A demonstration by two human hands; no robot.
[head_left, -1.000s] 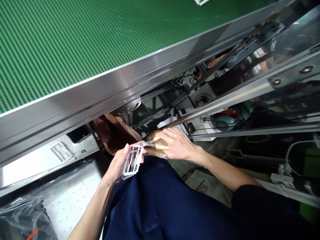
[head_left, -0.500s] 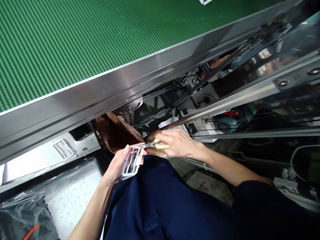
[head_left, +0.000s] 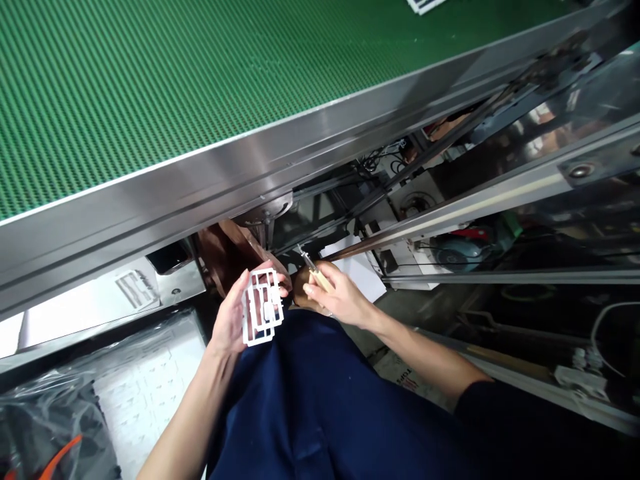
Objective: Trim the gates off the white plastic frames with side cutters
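Note:
Two white plastic frames (head_left: 261,329), overlapping and crossed by thin bars, lie in my left hand (head_left: 233,319). The left thumb rests along their edge and the fingers are behind them. My right hand (head_left: 343,297) is closed around the pale yellow handles of a pair of nippers (head_left: 319,277). The metal jaws of the nippers point up and to the left, apart from the frames. Both hands are above my lap, in front of a brown bag (head_left: 237,250) that hangs below the conveyor.
The green ribbed conveyor belt (head_left: 190,73) with its metal edge (head_left: 235,163) runs across the top, bearing another white part (head_left: 425,5). At left, papers (head_left: 80,307) lie on a ledge beside a dark phone-like object (head_left: 170,259). A plastic-covered box (head_left: 150,393) is below.
The nippers have come away from the frames and now point upward, to the right of them. My left hand has turned the frames to face the camera more squarely.

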